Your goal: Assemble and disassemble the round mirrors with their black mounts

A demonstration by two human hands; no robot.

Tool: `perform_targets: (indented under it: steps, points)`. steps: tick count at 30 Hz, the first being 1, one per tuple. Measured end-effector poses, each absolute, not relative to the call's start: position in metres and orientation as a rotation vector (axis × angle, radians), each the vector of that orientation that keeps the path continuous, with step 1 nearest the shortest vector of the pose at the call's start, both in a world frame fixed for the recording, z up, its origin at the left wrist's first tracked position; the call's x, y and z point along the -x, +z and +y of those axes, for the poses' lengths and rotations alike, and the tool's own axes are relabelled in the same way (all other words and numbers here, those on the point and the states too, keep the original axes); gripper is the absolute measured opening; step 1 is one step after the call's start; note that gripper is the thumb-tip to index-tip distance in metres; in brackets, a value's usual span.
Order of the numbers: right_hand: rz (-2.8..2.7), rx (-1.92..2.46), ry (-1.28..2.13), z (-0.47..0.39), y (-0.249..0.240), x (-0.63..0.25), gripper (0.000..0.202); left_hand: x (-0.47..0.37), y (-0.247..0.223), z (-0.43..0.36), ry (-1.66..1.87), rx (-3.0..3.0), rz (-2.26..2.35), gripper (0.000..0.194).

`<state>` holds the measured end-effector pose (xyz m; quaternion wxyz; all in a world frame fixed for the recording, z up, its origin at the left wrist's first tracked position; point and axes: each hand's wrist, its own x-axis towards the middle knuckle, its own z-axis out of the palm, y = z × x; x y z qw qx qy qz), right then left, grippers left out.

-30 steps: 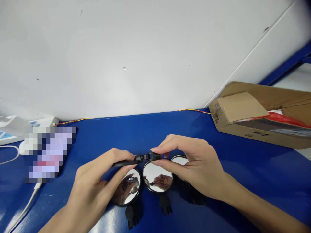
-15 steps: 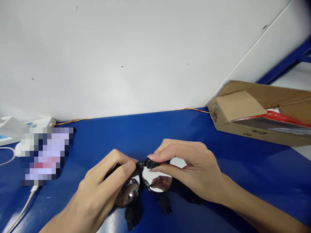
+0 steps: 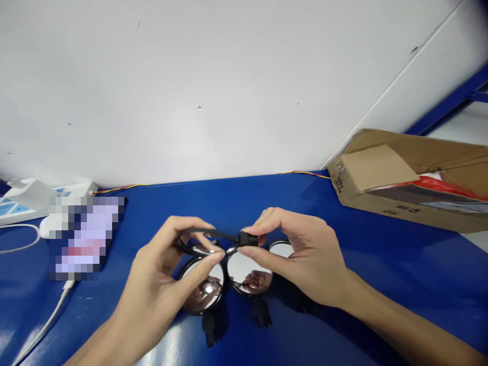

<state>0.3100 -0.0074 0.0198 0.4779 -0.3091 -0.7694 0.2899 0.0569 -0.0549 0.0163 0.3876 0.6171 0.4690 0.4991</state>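
Between my hands is a black-rimmed round mirror [image 3: 185, 245], seen nearly edge-on, with a black clamp-like part [image 3: 247, 239] at its right end. My left hand [image 3: 168, 269] grips the mirror's rim between thumb and fingers. The thumb and fingers of my right hand [image 3: 305, 254] pinch the black part. Beneath them, round mirrors lie face up on the blue table: one at the left [image 3: 204, 292], one in the middle [image 3: 249, 274] and one at the right [image 3: 281, 249], partly hidden by my right hand.
Small black parts [image 3: 214, 328] sit near the table's front. A phone [image 3: 86, 234] with a white cable and a white power strip [image 3: 76, 190] are at the left. An open cardboard box [image 3: 400, 206] stands at the right, against the white wall [image 3: 229, 76].
My hands have risen slightly. The held mirror is tilted so its rim shows as a thin oval, and my left fingers have spread around it. The view has shifted a little left.
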Motion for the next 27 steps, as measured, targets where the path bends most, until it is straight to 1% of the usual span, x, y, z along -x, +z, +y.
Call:
perform_targets:
  steps: [1,3,9,15,17,19,21,24,27]
  points:
    - [-1.879,0.764,0.68,-0.006,0.02,-0.311,0.018,-0.057,0.017,-0.053,1.307,-1.504,1.149,0.031]
    - [-1.894,0.757,0.638,-0.003,0.02,-0.313,0.02,-0.056,0.02,-0.048,1.344,-1.377,1.051,0.036]
    - [-2.091,0.516,0.612,0.006,0.02,-0.318,0.025,-0.049,0.021,-0.041,1.25,-1.138,1.04,0.051]
    - [-2.164,0.489,0.54,0.006,0.021,-0.318,0.033,-0.043,0.015,-0.041,1.197,-1.122,1.044,0.054]
    - [-2.166,0.54,0.485,0.006,0.022,-0.32,0.046,-0.044,0.017,-0.042,1.174,-1.147,1.059,0.056]
    - [-2.206,0.566,0.447,0.006,0.022,-0.321,0.067,-0.047,0.021,-0.044,1.129,-1.152,1.103,0.058]
    - [-2.291,0.541,0.449,0.006,0.023,-0.322,0.085,-0.052,0.026,-0.048,1.094,-1.147,1.14,0.056]
    - [-2.413,0.459,0.477,0.005,0.022,-0.321,0.094,-0.057,0.029,-0.053,1.063,-1.161,1.104,0.056]
    - [-2.438,0.413,0.493,0.002,0.022,-0.319,0.095,-0.058,0.028,-0.055,1.022,-1.159,1.015,0.066]
